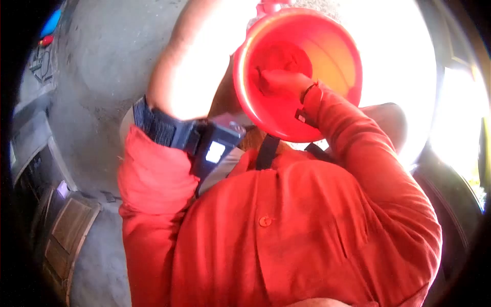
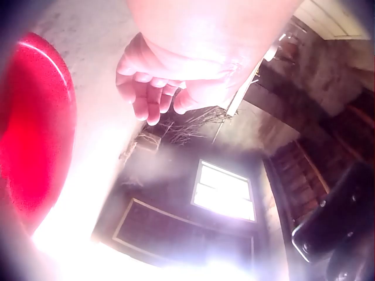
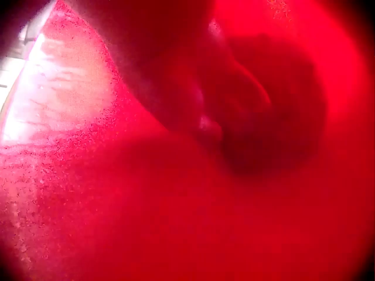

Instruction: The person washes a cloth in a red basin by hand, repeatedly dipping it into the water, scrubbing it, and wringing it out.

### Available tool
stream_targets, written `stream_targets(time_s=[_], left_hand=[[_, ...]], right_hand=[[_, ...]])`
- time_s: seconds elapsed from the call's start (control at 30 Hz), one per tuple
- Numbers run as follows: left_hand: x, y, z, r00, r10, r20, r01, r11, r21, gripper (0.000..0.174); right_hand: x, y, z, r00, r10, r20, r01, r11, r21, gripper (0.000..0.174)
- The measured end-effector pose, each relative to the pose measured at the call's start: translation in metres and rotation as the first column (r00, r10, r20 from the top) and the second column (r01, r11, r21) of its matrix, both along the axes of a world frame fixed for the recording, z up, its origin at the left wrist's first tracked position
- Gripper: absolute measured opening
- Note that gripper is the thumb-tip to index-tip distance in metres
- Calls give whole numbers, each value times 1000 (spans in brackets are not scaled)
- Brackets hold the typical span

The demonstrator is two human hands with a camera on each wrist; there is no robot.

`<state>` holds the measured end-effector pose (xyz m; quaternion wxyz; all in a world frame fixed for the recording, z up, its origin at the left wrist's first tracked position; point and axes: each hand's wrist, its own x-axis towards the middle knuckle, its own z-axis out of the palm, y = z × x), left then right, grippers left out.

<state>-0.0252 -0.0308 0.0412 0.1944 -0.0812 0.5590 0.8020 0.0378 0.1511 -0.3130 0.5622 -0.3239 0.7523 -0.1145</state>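
A red bucket (image 1: 349,77) is tipped so that its mouth faces me in the head view. My right hand (image 1: 286,82) reaches inside it, fingers toward the bottom. In the right wrist view the right hand (image 3: 181,76) extends down to a dark round patch (image 3: 287,111) at the bucket's bottom; red glare blurs the fingertips, and I cannot tell whether they hold anything. The left wrist view shows my left hand (image 2: 153,82) beside the bucket's rim (image 2: 69,105), fingers loosely bent with nothing in them. Bright light washes out the left forearm (image 1: 204,66).
Grey floor (image 1: 102,92) spreads to the left in the head view. A wooden panel (image 1: 66,240) stands at the lower left. The left wrist view includes dry twigs (image 2: 181,129) and a bright window (image 2: 225,190). Strong glare covers the right side beyond the bucket.
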Motion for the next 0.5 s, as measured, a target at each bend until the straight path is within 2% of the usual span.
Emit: stream_targets(time_s=[0.2, 0.5], left_hand=[[6, -2, -4, 998, -25, 52, 23, 999, 38, 17], [8, -3, -10, 998, -61, 18, 59, 994, 92, 17]], right_hand=[[25, -4, -33, 997, 21, 74, -22, 1000, 14, 19], [30, 10, -27, 992, 35, 121, -34, 999, -5, 16]])
